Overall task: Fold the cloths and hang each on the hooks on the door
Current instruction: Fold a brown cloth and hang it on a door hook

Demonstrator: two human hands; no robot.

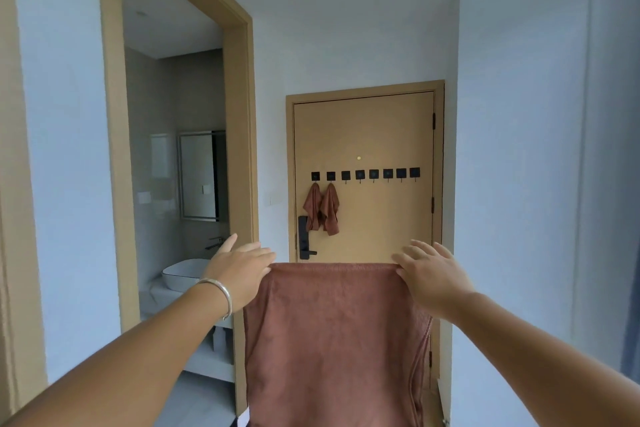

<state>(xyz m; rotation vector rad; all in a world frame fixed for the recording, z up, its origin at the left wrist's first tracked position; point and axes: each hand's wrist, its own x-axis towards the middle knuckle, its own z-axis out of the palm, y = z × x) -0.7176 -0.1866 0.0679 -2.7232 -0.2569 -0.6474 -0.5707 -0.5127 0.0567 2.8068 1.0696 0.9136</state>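
Note:
A reddish-brown cloth hangs in front of me, held up by its top edge. My left hand pinches the top left corner, and my right hand pinches the top right corner; the other fingers of both hands are spread. Ahead stands the tan door with a row of several black hooks. Two folded brown cloths hang from the two leftmost hooks.
A black door handle and lock sits on the door's left side. At the left an open doorway leads into a bathroom with a white basin and a mirror. White walls flank the corridor.

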